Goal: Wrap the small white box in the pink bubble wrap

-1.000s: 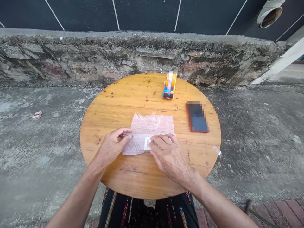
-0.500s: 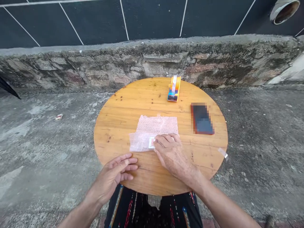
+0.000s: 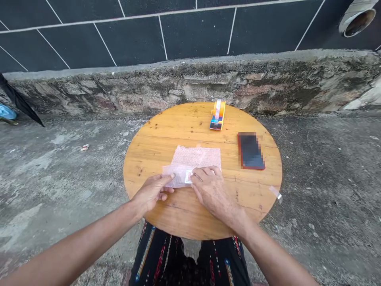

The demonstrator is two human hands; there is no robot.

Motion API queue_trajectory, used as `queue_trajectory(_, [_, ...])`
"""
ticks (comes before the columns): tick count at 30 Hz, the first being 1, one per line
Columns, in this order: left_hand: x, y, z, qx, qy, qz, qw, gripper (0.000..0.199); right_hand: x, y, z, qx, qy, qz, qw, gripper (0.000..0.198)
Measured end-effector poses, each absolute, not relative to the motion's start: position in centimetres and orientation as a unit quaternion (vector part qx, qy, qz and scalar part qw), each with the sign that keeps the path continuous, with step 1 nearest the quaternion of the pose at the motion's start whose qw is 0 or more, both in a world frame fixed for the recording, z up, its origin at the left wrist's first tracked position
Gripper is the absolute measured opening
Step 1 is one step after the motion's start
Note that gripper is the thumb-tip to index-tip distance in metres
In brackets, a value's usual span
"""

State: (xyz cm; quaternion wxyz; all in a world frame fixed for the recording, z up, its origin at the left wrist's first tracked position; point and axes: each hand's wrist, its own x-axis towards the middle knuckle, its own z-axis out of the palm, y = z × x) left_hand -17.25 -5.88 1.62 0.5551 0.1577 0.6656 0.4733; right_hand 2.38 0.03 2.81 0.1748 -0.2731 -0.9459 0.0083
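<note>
- Head view: a round wooden tabletop (image 3: 181, 127) stands on grey concrete ground (image 3: 74, 190), near a low stone ledge (image 3: 143, 95) beneath a dark tiled wall (image 3: 193, 37).
- The bubble wrap (image 3: 198, 155) lies near the tabletop's middle, its near part folded over a small white item (image 3: 188, 177).
- The left hand (image 3: 151, 191) reaches in, thumb on the wrap's left end, fingers half-curled at its near edge; whether they pinch it, I cannot tell.
- The right hand (image 3: 210, 188) lies palm down over the wrap's right side, fingers slightly bent; any grip is hidden.
</note>
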Motion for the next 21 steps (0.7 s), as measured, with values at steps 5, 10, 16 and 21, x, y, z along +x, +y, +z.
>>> queue_trajectory(5, [-17.2, -4.4, 2.0, 0.234, 0.706, 0.402, 0.534, 0.044, 2.4, 0.1, 2.7, -0.271, -0.947, -0.005, 0.174, 0.007])
queue_trajectory(10, [-17.6, -3.1, 2.1, 0.26, 0.721, 0.363, 0.53, 0.035, 2.3, 0.2, 2.7, -0.271, -0.948, -0.006, 0.167, 0.008])
queue_trajectory(16, [-17.4, -2.5, 2.3, 0.294, 0.746, 0.33, 0.499, 0.021, 2.3, 0.3, 2.9, -0.265, -0.95, -0.009, 0.162, 0.009])
queue_trajectory(21, [-16.8, -2.6, 3.0, 0.347, 0.757, 0.329, 0.445, 0.012, 2.3, 0.4, 3.3, -0.259, -0.954, -0.021, 0.149, 0.008])
